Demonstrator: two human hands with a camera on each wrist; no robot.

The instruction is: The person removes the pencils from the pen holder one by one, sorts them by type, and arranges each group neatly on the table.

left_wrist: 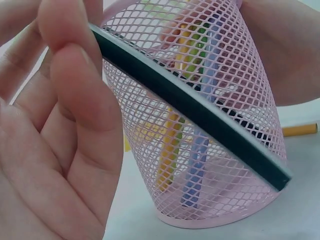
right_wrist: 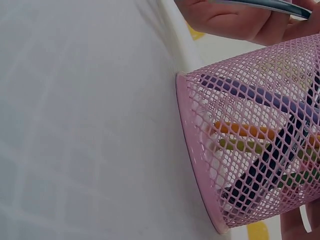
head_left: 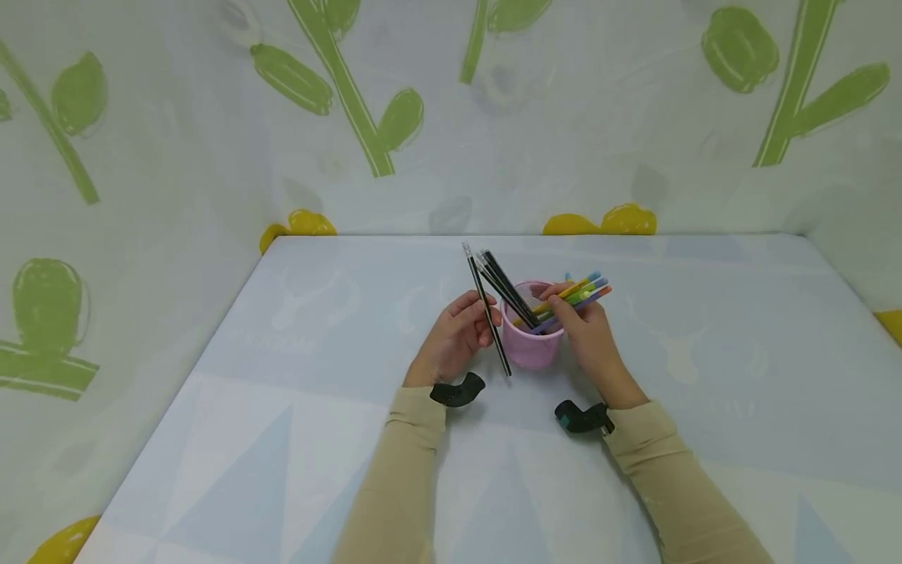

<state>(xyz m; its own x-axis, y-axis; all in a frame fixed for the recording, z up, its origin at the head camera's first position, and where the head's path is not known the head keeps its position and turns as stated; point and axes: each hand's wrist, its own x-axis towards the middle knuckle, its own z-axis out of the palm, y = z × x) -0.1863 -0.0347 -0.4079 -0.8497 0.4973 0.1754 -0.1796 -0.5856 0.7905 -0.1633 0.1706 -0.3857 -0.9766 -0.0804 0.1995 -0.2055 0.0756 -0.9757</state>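
Note:
Between its thumb and fingers, my left hand [head_left: 454, 333] pinches one black pencil [head_left: 499, 345], which slants in front of the cup's left side. A pink mesh pen cup [head_left: 532, 350] stands upright between the hands. Several black pencils [head_left: 507, 284] lean in it toward the left. My right hand [head_left: 590, 333] grips a bunch of coloured pencils [head_left: 588, 293] at the cup's right rim; their lower ends are inside the cup. Through the mesh in the left wrist view, a yellow pencil [left_wrist: 167, 150] and a blue one [left_wrist: 195, 172] reach near the bottom.
Behind the cup, an orange-yellow pencil [left_wrist: 300, 130] pokes out low on the right in the left wrist view. The pale table [head_left: 317, 313] has triangle patterns and meets a leaf-patterned wall [head_left: 493, 157] at its far edge. Black devices [head_left: 458, 390] sit on both wrists.

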